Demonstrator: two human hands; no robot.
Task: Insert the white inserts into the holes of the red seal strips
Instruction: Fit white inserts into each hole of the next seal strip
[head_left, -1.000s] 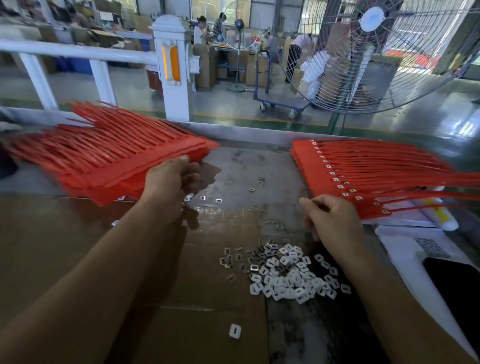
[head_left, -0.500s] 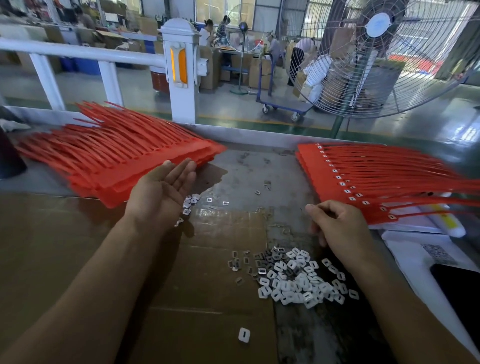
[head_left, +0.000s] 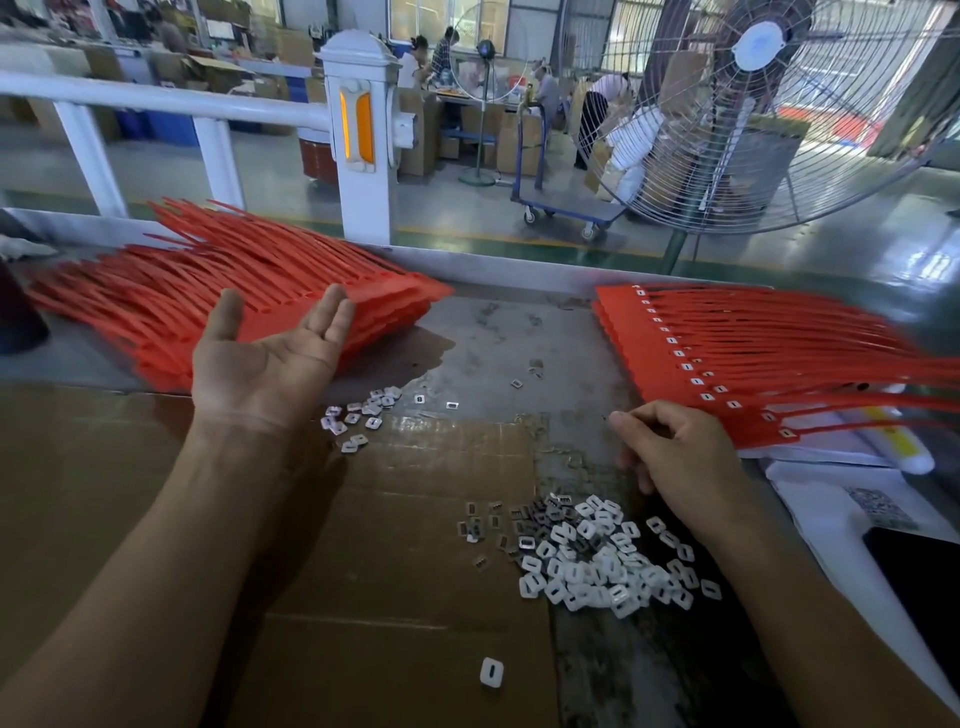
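I am holding my left hand (head_left: 270, 358) flat, palm up and empty, my right hand (head_left: 675, 457) curling loosely with nothing visible in it, above tiny, light, probably slippery inserts (head_left: 587, 556) at five o'clock, best pinched by their edges, flexible strips (head_left: 753, 358) at two.

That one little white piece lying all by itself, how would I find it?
Start at the brown cardboard sheet covering the near side of the table. Go to its near edge, below the big heap of white inserts. The lone white insert lies there, with no other piece touching it.
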